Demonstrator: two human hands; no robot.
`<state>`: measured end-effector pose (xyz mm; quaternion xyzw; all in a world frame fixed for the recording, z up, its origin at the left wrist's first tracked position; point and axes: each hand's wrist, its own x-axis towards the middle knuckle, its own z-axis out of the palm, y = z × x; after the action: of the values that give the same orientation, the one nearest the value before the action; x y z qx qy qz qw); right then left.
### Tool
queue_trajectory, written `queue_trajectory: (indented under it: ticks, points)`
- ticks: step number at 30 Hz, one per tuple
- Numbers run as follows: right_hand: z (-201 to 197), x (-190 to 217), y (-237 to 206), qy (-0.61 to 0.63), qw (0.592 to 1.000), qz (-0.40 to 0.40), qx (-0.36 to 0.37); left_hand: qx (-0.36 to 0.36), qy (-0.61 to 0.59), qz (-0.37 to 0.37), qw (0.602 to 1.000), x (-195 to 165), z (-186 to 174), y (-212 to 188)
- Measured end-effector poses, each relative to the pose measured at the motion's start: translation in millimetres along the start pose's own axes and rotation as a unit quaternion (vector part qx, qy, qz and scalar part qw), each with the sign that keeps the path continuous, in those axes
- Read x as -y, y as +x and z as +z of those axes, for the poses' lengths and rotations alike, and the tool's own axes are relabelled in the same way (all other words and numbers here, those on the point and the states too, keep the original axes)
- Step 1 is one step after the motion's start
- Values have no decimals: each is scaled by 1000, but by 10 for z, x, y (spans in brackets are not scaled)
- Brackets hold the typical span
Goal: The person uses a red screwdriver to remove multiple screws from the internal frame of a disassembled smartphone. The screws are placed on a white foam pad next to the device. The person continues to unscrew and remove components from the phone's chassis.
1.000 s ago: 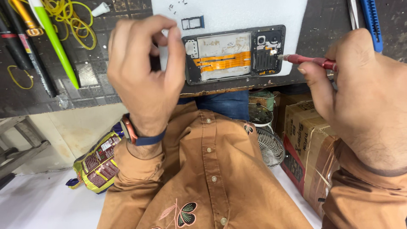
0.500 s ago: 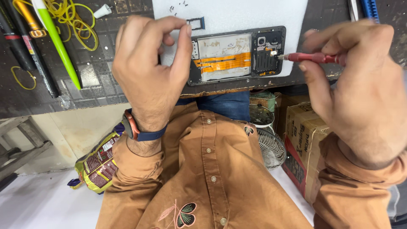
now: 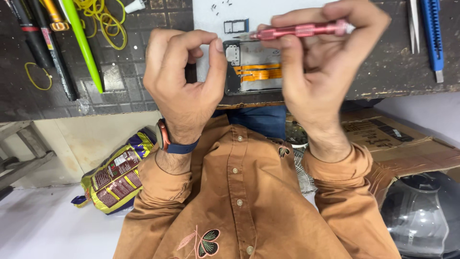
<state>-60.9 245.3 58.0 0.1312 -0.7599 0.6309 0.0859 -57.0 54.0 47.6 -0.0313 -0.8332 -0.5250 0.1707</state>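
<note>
Pink metal catches the eye first: a slim precision screwdriver point(image 3: 299, 30) lies pinched in the right hand point(image 3: 316, 72), thumb and fingertips closed around its knurled shaft. Its long axis runs nearly level across the view, tilted only slightly, with the fine tip pointing toward the left hand point(image 3: 184, 79) and the rounded cap end sitting at the right hand's outer fingers. The tip hangs just above the upper edge of an opened phone point(image 3: 254, 72), whose back is off so that orange flex cables show; the phone lies flat on a white mat point(image 3: 211, 19), directly under and between the two hands.

The left hand is curled, thumb pressed to forefinger in a small pinch just beside the phone's near corner; whether anything tiny sits between those fingertips cannot be told. A watch with a dark strap point(image 3: 165, 136) wraps its wrist.

Beyond the screwdriver tip, a small blue card tray point(image 3: 236, 25) rests on the mat. Outward of the left hand lie a green pen point(image 3: 84, 43) and yellow rubber bands point(image 3: 103, 19) on the dark worktop point(image 3: 124, 81). Outward of the right hand lies a blue utility knife point(image 3: 432, 33).
</note>
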Motion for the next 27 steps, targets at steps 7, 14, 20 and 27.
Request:
queue_trajectory:
  ticks: [7,14,20,27]
  points:
    - [78,-107,-89,-2,1000,27,6,0,-13,-5,1000,21,-10,22]
    - [184,-8,74,-29,1000,12,-2,0,-18,-4,1000,15,-21,56]
    - [-17,13,-44,113,965,118,-205,2,-8,5,1000,27,-20,49]
    - [-611,-167,-485,100,961,100,-239,12,33,58,998,29,-45,44]
